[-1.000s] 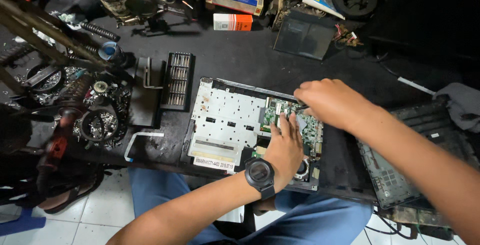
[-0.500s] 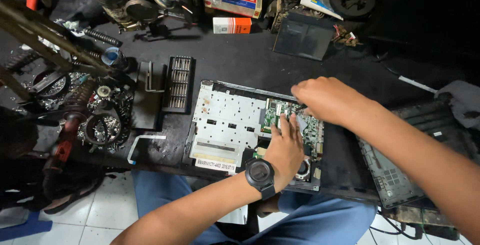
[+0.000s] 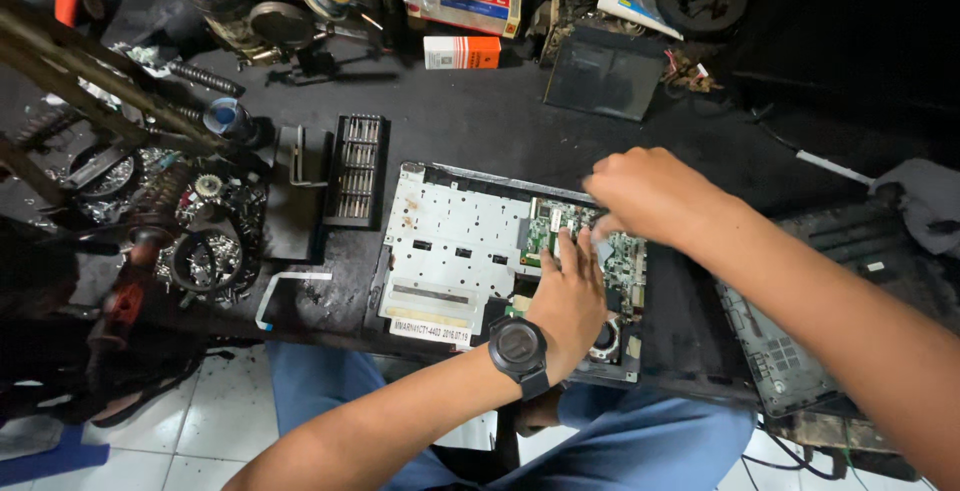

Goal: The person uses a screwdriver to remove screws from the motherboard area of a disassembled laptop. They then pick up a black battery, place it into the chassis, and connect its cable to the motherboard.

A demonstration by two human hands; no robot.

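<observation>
1. The opened laptop chassis [image 3: 470,251] lies flat at the near edge of the black workbench [image 3: 480,121], just below the centre of the view; its silver metal plate faces up and the green circuit board [image 3: 625,251] is bared at its 3 o'clock side.
2. The left hand [image 3: 568,296], a black wristwatch [image 3: 518,349] on its wrist, lies palm-down on the board with fingers stretched flat and close together, apparently pressing to steady it; it grasps nothing.
3. The right hand [image 3: 650,194] comes in from 4 o'clock and curls over the board's far edge, fingertips bent down; whether they pinch a part I cannot tell, since the hand is blurred and hides them.
4. A round fan [image 3: 605,339] sits at the chassis's 5 o'clock corner, partly under the left palm.
5. At 9 o'clock of the chassis a screwdriver bit case [image 3: 357,168] lies open within reach.
6. At 3 o'clock the removed dark bottom cover [image 3: 800,351] rests aside.
7. At 12 o'clock stands an orange-and-white box [image 3: 462,52] among clutter.
</observation>
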